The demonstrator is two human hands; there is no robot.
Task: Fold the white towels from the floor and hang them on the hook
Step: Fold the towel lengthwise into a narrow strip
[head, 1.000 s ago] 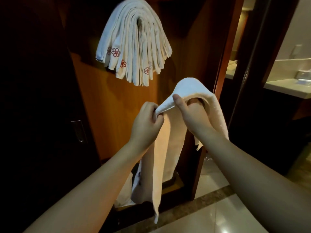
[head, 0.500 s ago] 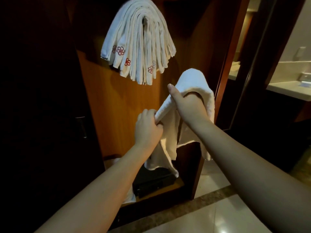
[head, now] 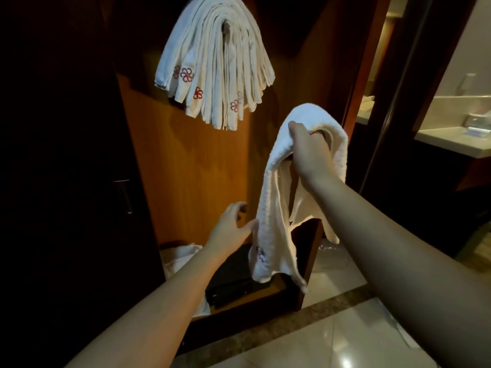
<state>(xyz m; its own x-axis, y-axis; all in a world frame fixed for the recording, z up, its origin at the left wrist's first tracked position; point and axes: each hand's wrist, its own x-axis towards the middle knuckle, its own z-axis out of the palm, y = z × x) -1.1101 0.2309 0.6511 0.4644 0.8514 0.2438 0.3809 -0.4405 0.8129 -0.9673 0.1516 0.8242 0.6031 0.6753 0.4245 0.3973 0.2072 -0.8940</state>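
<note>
A folded white towel [head: 273, 208] hangs doubled over my right hand [head: 308, 152], whose thumb presses on its top fold. My left hand [head: 231, 229] is lower and to the left, fingers spread, its fingertips just touching the towel's hanging left edge without gripping it. Above and to the left, a thick bundle of folded white towels with red flower emblems [head: 215, 62] drapes over a hook [head: 225, 27] inside the wooden wardrobe. More white towel cloth [head: 180, 258] lies on the wardrobe's floor at the lower left.
A black safe box [head: 233, 277] sits on the wardrobe's bottom shelf. A dark wardrobe door with a metal handle [head: 125, 195] stands to the left. A bathroom counter [head: 454, 140] shows through the doorway on the right. Glossy tiled floor [head: 332, 341] lies below.
My left hand has let go of the towel's upper fold and dropped down to its hanging edge. The towel now hangs shorter, doubled over my right hand, which stays raised.
</note>
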